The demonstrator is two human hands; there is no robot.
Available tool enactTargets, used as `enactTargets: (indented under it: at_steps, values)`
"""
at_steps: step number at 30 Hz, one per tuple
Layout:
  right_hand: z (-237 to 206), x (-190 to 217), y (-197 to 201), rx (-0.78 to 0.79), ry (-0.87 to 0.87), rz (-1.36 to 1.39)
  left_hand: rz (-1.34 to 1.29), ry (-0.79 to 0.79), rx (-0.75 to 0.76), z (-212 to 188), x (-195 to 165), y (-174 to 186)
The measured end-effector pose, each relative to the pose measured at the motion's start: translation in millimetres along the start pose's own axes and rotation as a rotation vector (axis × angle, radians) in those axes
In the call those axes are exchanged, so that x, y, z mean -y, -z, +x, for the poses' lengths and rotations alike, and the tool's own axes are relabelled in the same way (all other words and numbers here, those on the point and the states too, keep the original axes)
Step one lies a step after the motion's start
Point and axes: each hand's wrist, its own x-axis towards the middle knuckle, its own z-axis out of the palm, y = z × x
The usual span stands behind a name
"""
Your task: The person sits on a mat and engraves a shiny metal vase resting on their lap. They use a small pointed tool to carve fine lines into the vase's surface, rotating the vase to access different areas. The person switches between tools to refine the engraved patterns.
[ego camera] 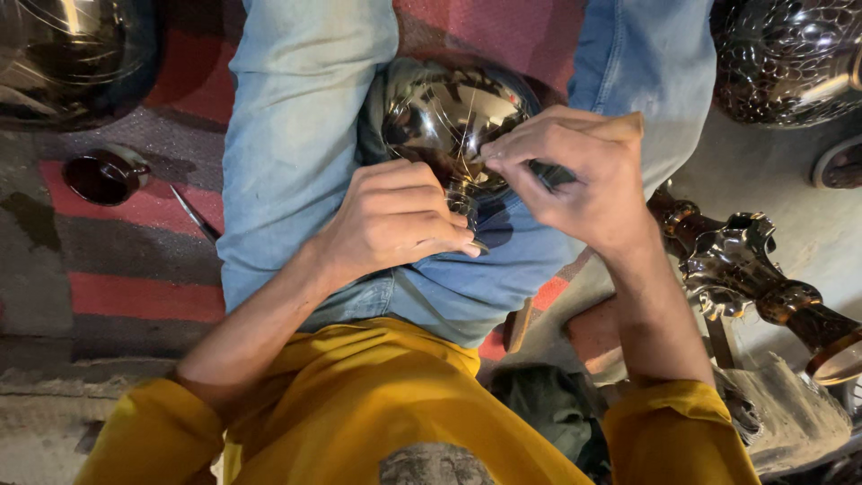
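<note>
The person wears a mustard-yellow shirt (377, 404) with short sleeves that end above the elbows, loose and softly creased across the chest. A grey printed patch (431, 465) sits low on its front, cut off by the frame edge. The forearms are bare, with no watch, ring or band on the left hand (391, 220) or the right hand (575, 175). The legs are covered by light blue denim jeans (301, 135), faded pale over the thighs, with a stitched seam showing near the lap.
</note>
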Motion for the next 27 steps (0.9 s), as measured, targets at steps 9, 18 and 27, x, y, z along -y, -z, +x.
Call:
enactTargets:
  at_steps: [9,18,27]
  values:
    - [-11.0,6.3,9.2,0.032,0.036,-0.031,-0.005,0.005,-0.001,-1.6,-6.7,-11.3]
    - [-31.3,1.4,12.1,0.030,0.047,-0.001,0.027,-0.002,0.013,-6.6,-13.3,-29.7]
    - [-55.6,-2.9,11.2,0.002,0.079,-0.002,0.015,0.021,-0.012,-12.0,-21.6,-53.5]
